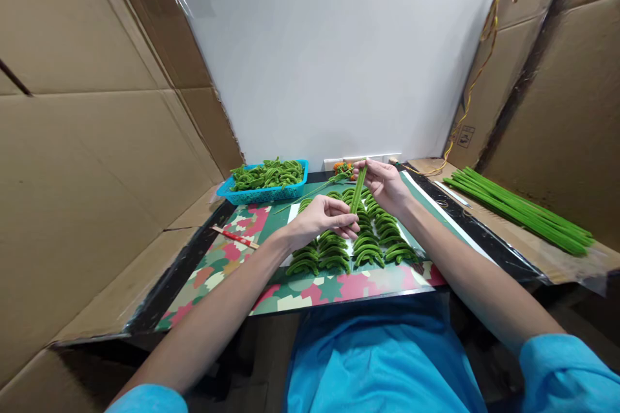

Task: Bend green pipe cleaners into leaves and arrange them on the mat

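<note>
Over curved green pieces (368, 250), the left hand (329, 215), low, and right hand (386, 184), higher, pinch green strips (358, 191).

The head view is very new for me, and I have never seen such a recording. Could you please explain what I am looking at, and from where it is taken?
There is no machine here. A person wears a camera on the head; it looks forward and down, so you see their own two bare arms reaching out. The only picture comes from there.

The left hand holds the lower end of a slim green strip, and the right hand holds its upper end. Below them, curved green pieces lie in four columns on the worktop, which has a colourful patterned cover. At the back left, a blue basket is heaped with more green pieces. On the right, long green stems lie on cardboard.
</note>
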A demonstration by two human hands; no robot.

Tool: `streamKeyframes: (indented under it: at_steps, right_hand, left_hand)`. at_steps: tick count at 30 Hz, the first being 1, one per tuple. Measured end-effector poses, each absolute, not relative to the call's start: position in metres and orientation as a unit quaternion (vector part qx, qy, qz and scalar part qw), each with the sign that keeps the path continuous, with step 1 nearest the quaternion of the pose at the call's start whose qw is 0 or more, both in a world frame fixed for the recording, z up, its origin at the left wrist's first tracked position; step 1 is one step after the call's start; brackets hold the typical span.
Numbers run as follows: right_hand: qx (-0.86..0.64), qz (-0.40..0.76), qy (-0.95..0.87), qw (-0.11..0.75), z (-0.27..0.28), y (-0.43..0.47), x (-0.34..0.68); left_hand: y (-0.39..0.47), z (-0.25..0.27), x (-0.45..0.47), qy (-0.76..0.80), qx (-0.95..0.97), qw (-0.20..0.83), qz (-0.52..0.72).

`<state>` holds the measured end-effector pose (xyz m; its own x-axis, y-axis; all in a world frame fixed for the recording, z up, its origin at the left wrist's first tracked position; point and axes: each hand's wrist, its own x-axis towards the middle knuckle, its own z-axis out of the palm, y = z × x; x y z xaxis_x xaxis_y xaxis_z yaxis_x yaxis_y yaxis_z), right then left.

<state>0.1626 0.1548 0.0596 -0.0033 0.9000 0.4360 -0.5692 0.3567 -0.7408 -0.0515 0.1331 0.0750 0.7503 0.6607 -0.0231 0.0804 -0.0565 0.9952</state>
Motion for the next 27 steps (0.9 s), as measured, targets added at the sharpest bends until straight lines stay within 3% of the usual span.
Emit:
streamKeyframes:
  at_steps: [27]
  right_hand:
    - [-0.206, 0.493, -0.456, 0.712, 0.055, 0.165, 0.165]
  left_hand:
    - [0.132, 0.072, -0.048, 0.277, 0.668, 0.631, 0.28]
